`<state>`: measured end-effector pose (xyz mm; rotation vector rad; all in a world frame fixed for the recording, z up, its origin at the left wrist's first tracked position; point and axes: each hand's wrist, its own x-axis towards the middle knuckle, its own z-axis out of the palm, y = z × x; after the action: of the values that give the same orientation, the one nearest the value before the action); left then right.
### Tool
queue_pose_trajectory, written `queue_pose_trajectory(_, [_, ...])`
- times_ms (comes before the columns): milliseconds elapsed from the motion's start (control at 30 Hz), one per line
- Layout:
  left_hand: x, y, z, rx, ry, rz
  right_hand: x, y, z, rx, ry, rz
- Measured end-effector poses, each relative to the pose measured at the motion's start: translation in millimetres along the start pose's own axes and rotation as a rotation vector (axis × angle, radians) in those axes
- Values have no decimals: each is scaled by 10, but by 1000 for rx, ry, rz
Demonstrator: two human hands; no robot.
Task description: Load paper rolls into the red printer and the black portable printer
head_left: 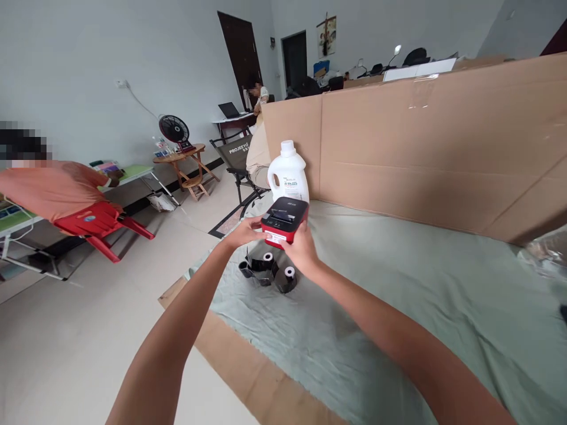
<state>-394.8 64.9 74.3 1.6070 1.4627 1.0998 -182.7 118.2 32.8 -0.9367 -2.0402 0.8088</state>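
Observation:
Both hands hold a small black-topped, red-sided device point(286, 219) that looks like a portable label printer, with a slot across its top and a white label on its near side. My left hand point(245, 232) is closed on its left side, and my right hand point(302, 251) grips the right near corner. Below it, on the green cloth point(354, 283), lie several rolls of glossy black film point(264, 268) with white cores, partly unwound. A white jug with a handle point(289, 172) stands just behind the device.
A tall cardboard panel point(420, 147) borders the cloth at the back. To the left are a folding chair point(237, 153), a wooden stool with a fan point(181, 153), and a person on a red plastic chair point(91, 221). Another person sits near a laptop point(229, 110).

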Motion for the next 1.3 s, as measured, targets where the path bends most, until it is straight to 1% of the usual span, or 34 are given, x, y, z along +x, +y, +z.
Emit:
queue_pose_trajectory(67, [-12,-166,-220,10,12,-36,142,-59,293,-17,-31,100])
queue_pose_trajectory(133, [-14,-312,-371,14,29,-64,247,-100,516,-30,-76,125])
queue_pose_trajectory(200, [3,-457,-465,12,42,-82,327,-110,671,-50,-104,115])
queue_pose_trajectory(300, [56,-680,-526,-9,32,-120,411,-73,795,-87,-115,95])
queue_pose_trajectory(400, [118,-844,-528,-29,15,-129,473,-31,822,-106,-127,99])
queue_pose_trajectory(467, [152,-885,-515,-33,15,-112,511,-24,813,-114,-137,112])
queue_pose_trajectory(533, [176,-870,-500,-34,15,-109,542,-30,785,-113,-149,120])
queue_pose_trajectory(600, [180,-822,-484,-32,11,-144,534,-25,714,-96,-170,117])
queue_pose_trajectory(667, [147,-766,-462,-11,21,-190,440,27,539,-70,-193,105])
queue_pose_trajectory(700, [109,-738,-446,21,50,-206,346,84,389,-57,-190,83])
queue_pose_trajectory(733, [52,-707,-423,72,105,-219,215,170,188,-49,-172,55])
queue_pose_trajectory(767, [-26,-670,-388,140,185,-230,46,285,-72,-47,-132,10])
queue_pose_trajectory(800, [-125,-623,-337,219,280,-238,-161,429,-388,-57,-73,-43])
queue_pose_trajectory(833, [-243,-560,-268,306,381,-251,-405,596,-758,-89,-6,-69])
queue_pose_trajectory(867, [-377,-480,-178,383,477,-262,-683,775,-1169,-141,61,-64])
queue_pose_trajectory(933, [-667,-271,57,511,584,-234,-1312,1120,-2054,-324,226,18])
queue_pose_trajectory(1000, [-936,-20,344,628,637,-217,-1965,1386,-2894,-541,408,173])
queue_pose_trajectory(1033, [-1041,109,503,667,655,-163,-2264,1483,-3255,-637,477,266])
queue_pose_trajectory(1067, [-1119,236,674,700,661,-81,-2523,1562,-3561,-714,540,362])
queue_pose_trajectory(1100, [-1166,356,858,721,673,8,-2732,1629,-3807,-774,582,453])
queue_pose_trajectory(1133, [-1182,468,1056,713,663,88,-2885,1691,-3993,-813,608,539])
queue_pose_trajectory(1167, [-1168,571,1265,692,635,178,-2981,1751,-4120,-828,614,617])
queue_pose_trajectory(1200, [-1126,666,1482,662,589,272,-3024,1808,-4196,-818,600,689])
queue_pose_trajectory(1233, [-1062,752,1703,630,517,365,-3021,1861,-4229,-794,573,750])
queue_pose_trajectory(1300, [-888,908,2137,585,337,536,-2922,1935,-4205,-747,505,847])
